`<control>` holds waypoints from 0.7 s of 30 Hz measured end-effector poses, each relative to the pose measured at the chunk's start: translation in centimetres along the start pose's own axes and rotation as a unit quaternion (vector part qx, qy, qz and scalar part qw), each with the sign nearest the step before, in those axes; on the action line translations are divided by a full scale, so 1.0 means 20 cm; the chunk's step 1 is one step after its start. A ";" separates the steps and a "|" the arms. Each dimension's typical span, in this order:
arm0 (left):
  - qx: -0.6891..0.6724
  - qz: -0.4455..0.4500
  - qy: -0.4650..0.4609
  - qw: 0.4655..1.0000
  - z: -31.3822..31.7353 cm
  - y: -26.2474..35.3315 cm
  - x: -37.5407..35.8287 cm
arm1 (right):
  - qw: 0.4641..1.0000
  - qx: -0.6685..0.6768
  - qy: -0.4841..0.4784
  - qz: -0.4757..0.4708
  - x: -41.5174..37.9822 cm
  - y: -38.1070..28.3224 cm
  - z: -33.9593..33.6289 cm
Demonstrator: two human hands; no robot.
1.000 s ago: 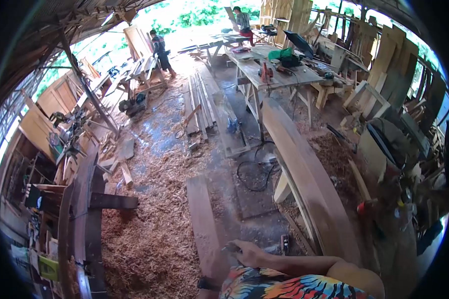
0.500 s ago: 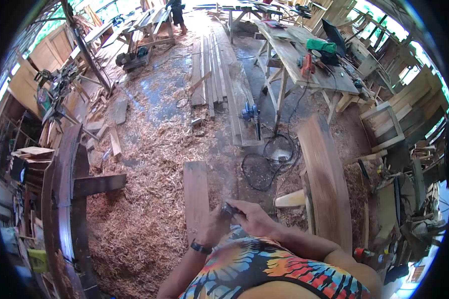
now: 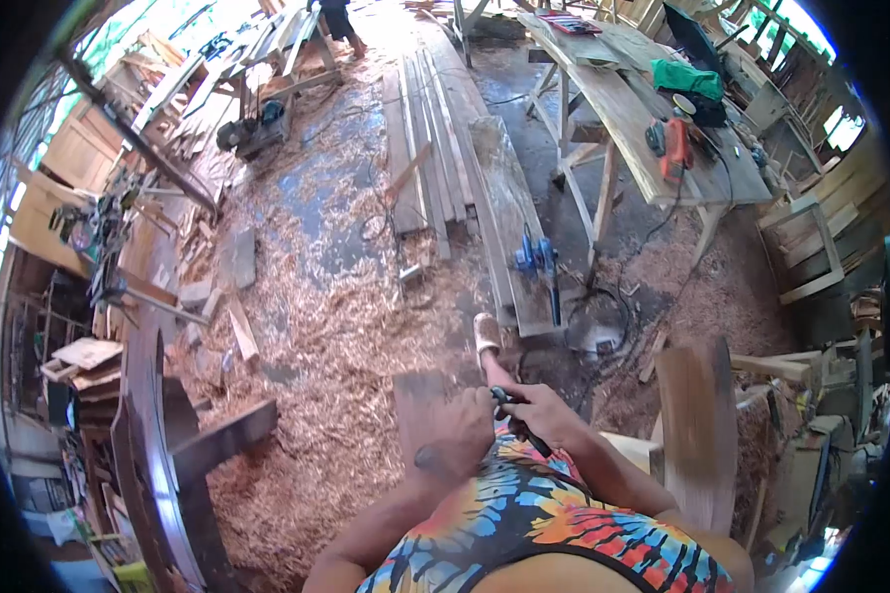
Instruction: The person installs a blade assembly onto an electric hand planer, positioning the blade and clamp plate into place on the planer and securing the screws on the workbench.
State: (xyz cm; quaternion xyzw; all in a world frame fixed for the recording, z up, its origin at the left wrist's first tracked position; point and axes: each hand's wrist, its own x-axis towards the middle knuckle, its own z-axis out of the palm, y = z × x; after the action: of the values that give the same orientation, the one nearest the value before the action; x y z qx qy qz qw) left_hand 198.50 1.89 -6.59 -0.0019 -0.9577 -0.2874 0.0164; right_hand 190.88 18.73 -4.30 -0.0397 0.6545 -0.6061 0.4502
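Observation:
Close together in front of my patterned shirt (image 3: 504, 504), both hands are closed at a small dark object. My left hand (image 3: 463, 425) has its fingers curled by the object's near end, with a dark band on the wrist. My right hand (image 3: 556, 417) pinches the small dark object (image 3: 502, 397), and a dark narrow length (image 3: 540, 446) of it shows below the fingers. What kind of thing it is I cannot tell. Just beyond the hands, my foot in a light slip-on shoe (image 3: 487, 334) is stretched forward. A wooden board (image 3: 420, 395) lies left of it.
Wood shavings (image 3: 316, 415) cover the floor. A blue power tool (image 3: 536, 259) rests on planks ahead, near a coiled black cord (image 3: 618, 326). At right stand a workbench (image 3: 623, 119) with an orange power tool (image 3: 674, 148) and a thick plank (image 3: 697, 425). Dark timber (image 3: 148, 465) stands left.
The view has turned and moved forward, so the planks and blue tool appear nearer. My foot has come into sight. Both hands stay together at the dark object.

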 end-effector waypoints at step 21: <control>-0.721 -0.462 -0.172 0.486 -0.68 -0.63 2.62 | 0.959 -0.183 0.056 -0.209 1.91 -1.51 -0.87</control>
State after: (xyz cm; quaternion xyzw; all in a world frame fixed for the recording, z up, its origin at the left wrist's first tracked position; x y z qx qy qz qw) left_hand 146.35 -16.42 -0.50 0.3800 -0.2622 -0.8379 -0.2912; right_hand 142.30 1.06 -2.35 -0.2235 0.7553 -0.5579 0.2616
